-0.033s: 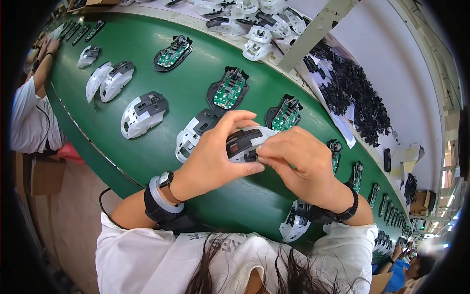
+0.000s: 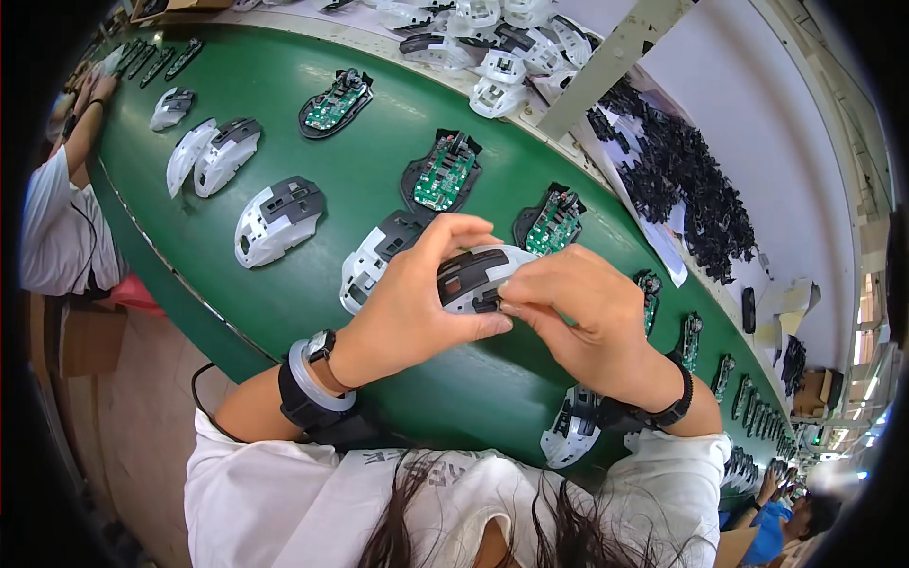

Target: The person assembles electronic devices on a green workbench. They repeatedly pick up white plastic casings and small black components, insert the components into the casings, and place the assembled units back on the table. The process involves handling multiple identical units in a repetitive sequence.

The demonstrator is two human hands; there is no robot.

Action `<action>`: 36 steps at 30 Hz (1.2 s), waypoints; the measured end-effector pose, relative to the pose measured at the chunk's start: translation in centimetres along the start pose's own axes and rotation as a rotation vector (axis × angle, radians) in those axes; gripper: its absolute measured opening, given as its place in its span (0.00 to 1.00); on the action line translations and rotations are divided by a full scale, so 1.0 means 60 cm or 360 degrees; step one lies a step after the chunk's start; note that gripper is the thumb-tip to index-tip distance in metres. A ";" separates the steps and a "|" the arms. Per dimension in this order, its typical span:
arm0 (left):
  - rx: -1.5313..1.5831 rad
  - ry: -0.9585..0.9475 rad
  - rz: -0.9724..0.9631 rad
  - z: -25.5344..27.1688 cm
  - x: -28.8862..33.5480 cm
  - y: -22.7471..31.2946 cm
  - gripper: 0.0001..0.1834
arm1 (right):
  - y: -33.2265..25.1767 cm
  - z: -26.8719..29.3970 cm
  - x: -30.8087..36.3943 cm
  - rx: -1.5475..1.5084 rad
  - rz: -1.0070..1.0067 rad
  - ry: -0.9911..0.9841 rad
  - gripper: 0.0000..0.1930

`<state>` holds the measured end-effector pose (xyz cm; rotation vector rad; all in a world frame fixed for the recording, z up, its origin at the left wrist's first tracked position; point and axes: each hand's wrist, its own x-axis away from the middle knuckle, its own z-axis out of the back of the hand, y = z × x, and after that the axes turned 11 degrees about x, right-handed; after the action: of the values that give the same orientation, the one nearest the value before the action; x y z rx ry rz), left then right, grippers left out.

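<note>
My left hand (image 2: 402,298) is closed around a grey-and-black computer mouse top shell (image 2: 473,275), with fingers over its far side and the thumb along the near edge. At the shell's near side, my right hand (image 2: 582,317) is closed in a pinch, thumb against forefinger. A small black piece (image 2: 487,301) shows at the shell's edge beside these fingertips; what lies between them is hidden. Another mouse shell (image 2: 365,270) lies partly behind my left hand. Just beyond the hands sit mouse bases with green circuit boards (image 2: 443,175), one of them (image 2: 552,225) close to my right hand.
More mouse shells (image 2: 277,222) lie on the green bench (image 2: 256,80) to the left, and one (image 2: 571,431) under my right forearm. Bases with boards (image 2: 692,343) line up rightward. Beyond the ledge are heaped white shells (image 2: 497,80) and black parts (image 2: 682,170). Co-workers sit at both ends.
</note>
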<state>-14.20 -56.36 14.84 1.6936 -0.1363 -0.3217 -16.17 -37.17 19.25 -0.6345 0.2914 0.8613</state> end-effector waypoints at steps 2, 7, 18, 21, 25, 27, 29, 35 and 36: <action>-0.0020 0.0016 -0.0031 0.003 -0.001 -0.001 0.31 | -0.001 0.001 -0.002 -0.0037 -0.0051 0.0012 0.10; -0.0073 0.0002 0.0139 0.009 -0.002 0.010 0.34 | 0.003 0.001 -0.010 -0.0015 0.0020 0.0055 0.09; -0.0172 0.0087 -0.0075 0.017 -0.006 0.006 0.31 | 0.003 -0.017 -0.013 -0.0180 -0.0311 0.0191 0.10; -0.0141 0.0051 0.0042 0.017 -0.006 0.008 0.31 | 0.009 -0.028 0.000 -0.0211 -0.0316 0.0173 0.10; 0.0002 0.0025 0.0175 0.017 -0.007 0.004 0.30 | 0.014 -0.036 0.005 -0.0216 -0.0228 0.0234 0.09; 0.0008 0.0034 0.0163 0.016 -0.008 0.005 0.30 | 0.013 -0.036 0.005 -0.0227 -0.0251 0.0221 0.08; -0.0021 0.0037 0.0139 0.016 -0.007 0.006 0.30 | 0.013 -0.034 0.003 -0.0203 -0.0308 0.0147 0.08; -0.0017 0.0019 0.0103 0.022 -0.005 0.009 0.30 | 0.024 -0.034 0.004 -0.0336 -0.0483 -0.0047 0.11; 0.0041 0.0017 0.0127 0.022 -0.005 0.009 0.30 | 0.022 -0.038 0.006 -0.0426 -0.0539 -0.0010 0.14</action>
<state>-14.82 -57.59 15.27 1.7101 -0.2004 -0.2524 -16.95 -37.74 16.80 -0.9004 0.0578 0.5789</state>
